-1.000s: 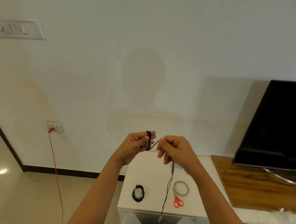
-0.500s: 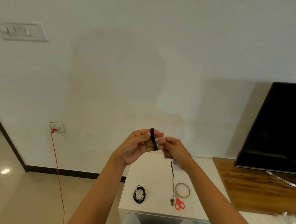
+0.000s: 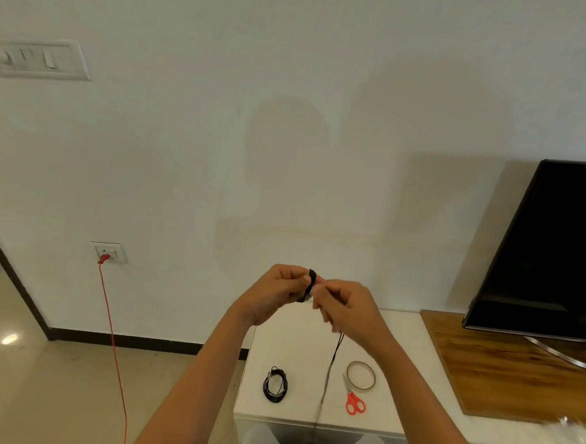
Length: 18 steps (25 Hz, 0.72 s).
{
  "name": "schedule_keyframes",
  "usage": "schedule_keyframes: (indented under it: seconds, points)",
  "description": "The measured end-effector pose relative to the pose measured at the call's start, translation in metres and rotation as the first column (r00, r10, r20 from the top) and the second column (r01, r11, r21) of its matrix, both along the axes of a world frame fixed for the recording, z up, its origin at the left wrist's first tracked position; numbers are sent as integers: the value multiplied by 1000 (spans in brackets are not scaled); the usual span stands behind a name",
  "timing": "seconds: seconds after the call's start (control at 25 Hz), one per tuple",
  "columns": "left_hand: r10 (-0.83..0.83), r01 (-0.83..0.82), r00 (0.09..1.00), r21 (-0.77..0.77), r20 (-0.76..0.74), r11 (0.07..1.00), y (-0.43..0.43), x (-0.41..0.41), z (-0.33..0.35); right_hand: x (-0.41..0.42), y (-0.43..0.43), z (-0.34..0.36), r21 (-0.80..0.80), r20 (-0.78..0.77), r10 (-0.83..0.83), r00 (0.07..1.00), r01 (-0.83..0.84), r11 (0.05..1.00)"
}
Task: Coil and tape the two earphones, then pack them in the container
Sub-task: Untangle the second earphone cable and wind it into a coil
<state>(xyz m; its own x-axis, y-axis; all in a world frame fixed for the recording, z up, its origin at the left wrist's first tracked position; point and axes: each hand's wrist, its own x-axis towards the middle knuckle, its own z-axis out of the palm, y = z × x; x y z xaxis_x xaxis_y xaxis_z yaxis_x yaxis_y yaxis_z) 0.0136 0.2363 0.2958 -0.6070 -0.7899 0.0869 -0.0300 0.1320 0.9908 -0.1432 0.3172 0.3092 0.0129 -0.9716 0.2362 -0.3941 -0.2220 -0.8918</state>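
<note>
coil [image 3: 310,284] upright between hands, tail [image 3: 327,376] hanging down

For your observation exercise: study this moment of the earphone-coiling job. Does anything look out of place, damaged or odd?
Nothing looks damaged or spilled. The one loose end is the earphone cable dangling from the right hand past the table edge, still unwound. The coiled earphone, tape roll and scissors lie tidily. No container is visible.

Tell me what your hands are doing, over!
Left hand holds the black coil. Right hand winds the cord. Nothing in the way.
</note>
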Motion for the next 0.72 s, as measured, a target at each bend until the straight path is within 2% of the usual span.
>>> schedule_keyframes:
  seconds: [0.12, 0.24, 0.32, 0.4, 0.48, 0.6, 0.72]
  points:
    - [-40, 39, 998, 16, 54, 999, 8, -8, 8, -8, -21, 20, -78, -38, -53, 998, 50, 996]
    - [-55, 52, 998, 85, 42, 995, 14, -8, 15, -21, -41, 23, -83, -65, -66, 996, 61, 995]
    - [-91, 95, 995, 149, -33, 984, 16, -4, 17, -27, -49, 18, -34, 32, -33, 999, 34, 999]
    - [-104, 138, 979, 194, -176, 971, 18, -2, 20, -29, -54, 8, 38, 206, -2, 979, -6, 999]
    - [-78, 157, 939, 217, -335, 963, 18, -4, 25, -26, -55, -7, 79, 302, 22, 953, -48, 996]
    - [62, 69, 873, 248, -483, 966, 12, -9, 28, -14, -48, -28, 137, 354, 25, 935, -78, 988]
    - [203, -109, 862, 221, -465, 969, 1, -9, 25, -4, -32, -37, 183, 255, 79, 964, -128, 975]
